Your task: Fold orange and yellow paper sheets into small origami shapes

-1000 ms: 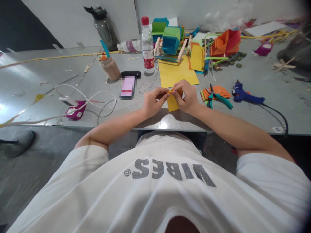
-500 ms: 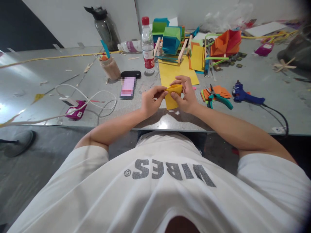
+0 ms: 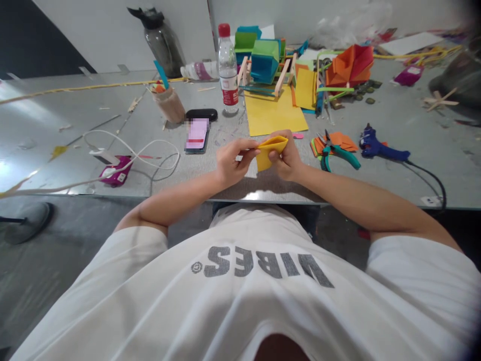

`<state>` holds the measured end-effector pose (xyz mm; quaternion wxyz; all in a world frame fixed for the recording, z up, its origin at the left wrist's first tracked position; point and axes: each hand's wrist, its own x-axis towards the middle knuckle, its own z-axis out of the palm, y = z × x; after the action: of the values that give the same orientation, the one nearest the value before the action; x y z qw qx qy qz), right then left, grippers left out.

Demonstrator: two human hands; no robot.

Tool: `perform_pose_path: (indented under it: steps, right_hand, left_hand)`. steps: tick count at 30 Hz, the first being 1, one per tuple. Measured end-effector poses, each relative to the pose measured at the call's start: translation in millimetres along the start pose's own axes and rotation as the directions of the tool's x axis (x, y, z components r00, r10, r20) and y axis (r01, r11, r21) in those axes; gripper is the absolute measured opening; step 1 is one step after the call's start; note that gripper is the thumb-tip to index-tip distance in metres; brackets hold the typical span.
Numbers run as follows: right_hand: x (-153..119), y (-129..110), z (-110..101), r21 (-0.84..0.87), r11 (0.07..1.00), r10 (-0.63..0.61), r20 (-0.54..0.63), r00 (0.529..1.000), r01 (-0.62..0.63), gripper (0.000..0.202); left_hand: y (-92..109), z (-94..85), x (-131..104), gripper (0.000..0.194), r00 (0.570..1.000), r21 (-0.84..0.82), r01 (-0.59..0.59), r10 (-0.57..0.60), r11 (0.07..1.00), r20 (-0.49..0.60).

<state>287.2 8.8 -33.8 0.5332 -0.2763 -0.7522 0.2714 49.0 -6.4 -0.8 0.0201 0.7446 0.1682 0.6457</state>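
A folded piece of yellow paper (image 3: pixel 265 159) is held between my two hands over the front of the table, its upper layers parted in a narrow opening. My left hand (image 3: pixel 233 161) pinches its left upper corner between thumb and fingertips. On the right side, my right hand (image 3: pixel 288 159) grips the paper with the thumb in front and the fingers behind it. Beyond the hands, a larger yellow sheet (image 3: pixel 276 118) lies flat, partly under a green and blue paper model (image 3: pixel 265 62) with wooden sticks.
Left of the hands are a phone (image 3: pixel 197 134), a cup (image 3: pixel 170 105) and a purple socket block (image 3: pixel 116 171) with a white cable. A bottle (image 3: pixel 228 75) stands behind. To the right lie pliers (image 3: pixel 343 155), orange paper pieces (image 3: pixel 344 141) and a blue glue gun (image 3: pixel 383 145).
The right hand's fingers have come down and curled behind the yellow paper. Its top opening now shows wider and the right corner has shifted slightly right.
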Motion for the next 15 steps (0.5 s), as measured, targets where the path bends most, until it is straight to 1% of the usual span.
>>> perform_pose_path:
  steps: [2, 4, 8, 9, 11, 13, 15]
  right_hand:
    - [3, 2, 0, -0.027, 0.999, 0.028, 0.028, 0.999, -0.027, 0.078]
    - [7, 4, -2, -0.049, 0.998, 0.043, 0.066, 0.997, -0.04, 0.082]
    - [14, 8, -8, -0.132, 0.987, 0.114, 0.202, 0.973, -0.088, 0.079]
    - [15, 9, -10, -0.155, 0.983, 0.129, 0.208, 0.969, -0.097, 0.081]
    - [16, 11, -14, -0.184, 0.979, 0.119, 0.164, 0.979, -0.088, 0.09]
    - [16, 11, -18, -0.201, 0.979, 0.069, 0.113, 0.991, -0.045, 0.104]
    - [16, 9, -21, -0.219, 0.976, 0.014, 0.114, 0.993, 0.011, 0.106]
  left_hand:
    - [-1, -2.1, 1, 0.016, 1.0, -0.009, 0.009, -0.009, 1.0, 0.028]
    - [-6, -4.9, 0, 0.021, 0.995, 0.012, 0.046, -0.047, 0.999, 0.089]
    - [-23, -10.6, -6, 0.049, 0.962, 0.08, 0.164, -0.178, 0.983, 0.209]
    - [-27, -11.5, -7, 0.054, 0.952, 0.09, 0.192, -0.208, 0.977, 0.224]
    - [-33, -12.5, -8, 0.057, 0.94, 0.087, 0.221, -0.236, 0.971, 0.247]
    - [-36, -12.3, -9, 0.053, 0.939, 0.059, 0.209, -0.217, 0.976, 0.266]
    - [-34, -11.5, -10, 0.049, 0.941, 0.045, 0.193, -0.198, 0.98, 0.275]
